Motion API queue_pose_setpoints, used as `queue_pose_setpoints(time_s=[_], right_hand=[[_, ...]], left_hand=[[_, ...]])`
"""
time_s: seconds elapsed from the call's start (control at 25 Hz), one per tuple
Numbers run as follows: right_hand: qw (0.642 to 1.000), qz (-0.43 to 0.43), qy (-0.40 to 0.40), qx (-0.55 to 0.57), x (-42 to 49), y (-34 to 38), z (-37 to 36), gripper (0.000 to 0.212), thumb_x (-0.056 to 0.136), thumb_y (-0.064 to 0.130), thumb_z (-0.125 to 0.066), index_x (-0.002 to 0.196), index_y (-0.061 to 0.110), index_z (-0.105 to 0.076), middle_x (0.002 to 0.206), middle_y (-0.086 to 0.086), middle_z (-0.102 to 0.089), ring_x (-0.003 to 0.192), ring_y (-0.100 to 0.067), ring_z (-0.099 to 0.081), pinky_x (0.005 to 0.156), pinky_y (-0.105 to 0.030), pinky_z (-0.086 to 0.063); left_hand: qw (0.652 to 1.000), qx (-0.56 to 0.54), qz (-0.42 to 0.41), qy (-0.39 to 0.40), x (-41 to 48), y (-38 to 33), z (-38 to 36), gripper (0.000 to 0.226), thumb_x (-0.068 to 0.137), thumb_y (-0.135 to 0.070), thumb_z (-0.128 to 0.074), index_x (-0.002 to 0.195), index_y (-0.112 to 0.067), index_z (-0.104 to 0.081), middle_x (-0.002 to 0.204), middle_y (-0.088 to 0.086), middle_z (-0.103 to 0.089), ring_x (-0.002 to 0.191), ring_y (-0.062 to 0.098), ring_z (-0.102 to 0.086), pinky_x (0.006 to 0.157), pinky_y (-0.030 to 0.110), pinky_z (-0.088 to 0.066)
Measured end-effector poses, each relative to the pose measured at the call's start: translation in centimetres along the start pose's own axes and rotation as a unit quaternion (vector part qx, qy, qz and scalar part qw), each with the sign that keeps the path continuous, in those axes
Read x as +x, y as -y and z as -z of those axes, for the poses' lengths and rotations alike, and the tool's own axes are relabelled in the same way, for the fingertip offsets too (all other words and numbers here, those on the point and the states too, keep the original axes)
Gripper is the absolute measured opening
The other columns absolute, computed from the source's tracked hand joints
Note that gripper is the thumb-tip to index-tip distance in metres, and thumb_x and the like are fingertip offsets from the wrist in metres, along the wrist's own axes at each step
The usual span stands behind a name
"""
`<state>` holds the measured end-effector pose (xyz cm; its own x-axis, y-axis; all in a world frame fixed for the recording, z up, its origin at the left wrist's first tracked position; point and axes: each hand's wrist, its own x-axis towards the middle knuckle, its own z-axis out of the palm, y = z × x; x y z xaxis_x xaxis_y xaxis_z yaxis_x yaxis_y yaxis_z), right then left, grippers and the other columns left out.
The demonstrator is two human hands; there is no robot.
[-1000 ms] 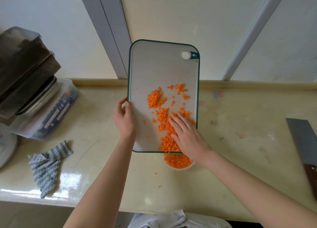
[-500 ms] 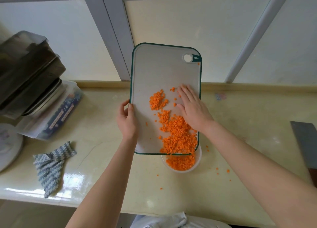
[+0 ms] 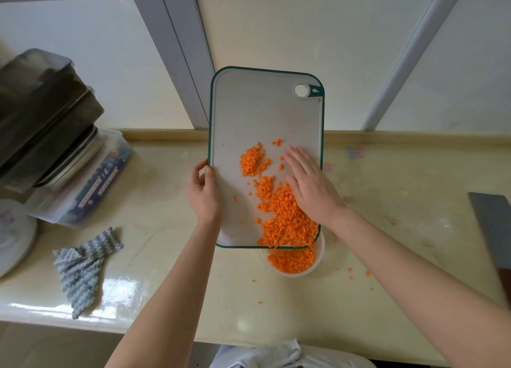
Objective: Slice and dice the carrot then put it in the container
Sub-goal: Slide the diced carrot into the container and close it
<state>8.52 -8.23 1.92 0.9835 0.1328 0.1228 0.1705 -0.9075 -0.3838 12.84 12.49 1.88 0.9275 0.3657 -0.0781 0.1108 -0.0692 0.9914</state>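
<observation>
On a pale yellow counter point(image 3: 387, 179) below a panelled wall, a person tips a white, green-rimmed cutting board point(image 3: 249, 113) so that its low end hangs over a small container point(image 3: 318, 260) standing between the counter's middle and its front edge. The left hand point(image 3: 203, 196) has the board by its left side, grip closed with fingers and thumb curled round the rim. The right hand point(image 3: 309, 185) lies flat on the board's right half, fingers straight, holding nothing, its side against the heap of diced carrot point(image 3: 287, 221). Most of the dice are massed at the board's lower right corner, directly above the container, which already holds a layer of orange; a smaller cluster sits higher up the board.

The transfer looks well along but unfinished. The risk is spillage: the board's low edge is wider than the container's mouth, so a broad or hasty sweep could send dice past the rim. Stray dice point(image 3: 349, 270) already dot the counter to the container's right and front. A one-sided hold on the tilted board could also let it twist or knock the light container. A cleaver point(image 3: 492, 224) lies at the counter's right edge.
</observation>
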Motion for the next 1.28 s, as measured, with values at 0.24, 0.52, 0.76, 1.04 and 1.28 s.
queue_pose_setpoints(time_s=[0.24, 0.52, 0.76, 1.04, 1.28], right_hand=[[0.998, 0.030, 0.025, 0.051, -5.7, 0.1, -3.6, 0.059, 0.101, 0.044, -0.014, 0.151, 0.012, -0.014, 0.159, 0.004, -0.008, 0.147, -0.007, 0.004, 0.119, -0.022, 0.000], [0.998, 0.015, -0.046, 0.036, -5.0, -0.3, -2.5, 0.051, 0.102, 0.029, -0.025, 0.143, 0.003, -0.040, 0.149, -0.008, -0.039, 0.142, -0.017, -0.026, 0.119, -0.026, -0.012], [0.993, -0.037, -0.003, 0.114, -8.5, 0.1, -5.1, 0.058, 0.099, 0.039, -0.020, 0.149, 0.012, -0.011, 0.159, 0.002, -0.010, 0.147, -0.004, 0.002, 0.118, -0.016, 0.000], [0.996, 0.005, -0.041, 0.081, -6.8, 1.4, -4.0, 0.057, 0.103, 0.039, -0.020, 0.149, 0.007, -0.027, 0.156, -0.002, -0.024, 0.146, -0.012, -0.014, 0.119, -0.024, -0.008], [0.996, 0.087, 0.026, -0.020, -6.9, 1.1, -4.8, 0.057, 0.104, 0.040, -0.011, 0.150, 0.010, -0.027, 0.158, 0.001, -0.021, 0.148, -0.013, -0.005, 0.119, -0.028, -0.005]], left_hand=[[1.000, 0.003, 0.000, -0.003, 0.1, 0.1, 0.0, 0.014, 0.096, -0.020, -0.047, 0.102, -0.024, -0.058, 0.077, -0.010, -0.064, 0.060, -0.005, -0.053, 0.067, 0.025, -0.043], [1.000, -0.001, -0.003, -0.002, -0.1, 0.0, 0.0, 0.015, 0.097, -0.020, -0.046, 0.103, -0.024, -0.058, 0.079, -0.007, -0.064, 0.066, 0.002, -0.053, 0.068, 0.024, -0.043], [1.000, 0.006, -0.004, -0.005, 0.1, 0.1, 0.0, 0.014, 0.096, -0.020, -0.047, 0.102, -0.024, -0.059, 0.078, -0.008, -0.064, 0.063, 0.000, -0.053, 0.066, 0.026, -0.042], [1.000, 0.005, -0.005, -0.003, 0.0, 0.0, 0.0, 0.014, 0.096, -0.022, -0.046, 0.101, -0.026, -0.058, 0.078, -0.007, -0.064, 0.065, 0.003, -0.053, 0.067, 0.026, -0.042], [1.000, 0.005, -0.003, -0.004, -0.1, -0.1, 0.0, 0.014, 0.096, -0.021, -0.046, 0.102, -0.027, -0.058, 0.078, -0.008, -0.064, 0.064, 0.001, -0.053, 0.067, 0.024, -0.043]])
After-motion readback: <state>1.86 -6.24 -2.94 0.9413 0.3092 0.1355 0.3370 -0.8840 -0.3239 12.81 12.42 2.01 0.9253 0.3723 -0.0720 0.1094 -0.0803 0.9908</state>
